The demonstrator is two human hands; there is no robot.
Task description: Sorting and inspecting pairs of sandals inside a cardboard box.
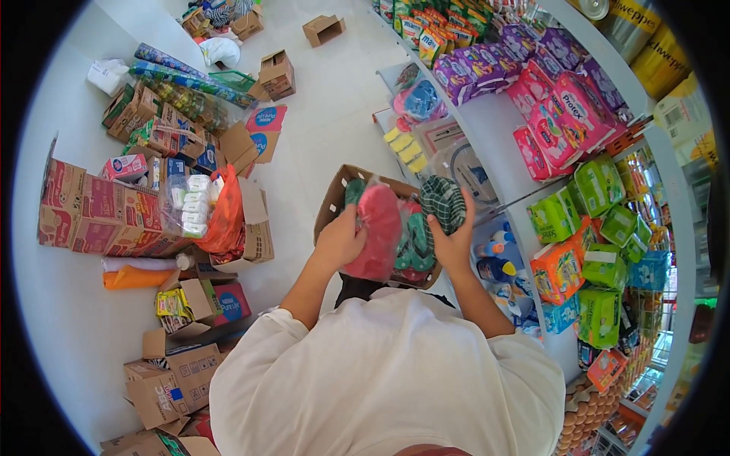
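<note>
My left hand [340, 242] is closed on a red slipper [376, 228] in clear wrapping, held over an open cardboard box [328, 201]. My right hand [454, 242] grips a dark green checked slipper [443, 202] above the box's right side. Between them, green flip-flops [415, 243] in clear plastic lie in the box. Another dark green piece [353, 191] shows behind my left fingers; its kind is partly hidden.
Shelves on my right hold pink packs [559, 121], green packs [598, 185] and bottles [498, 268]. Stacked cartons [106, 209] and an orange bag [224, 213] line the left side. Egg trays [597, 414] stand at the lower right. A small open carton [324, 30] lies on the floor ahead.
</note>
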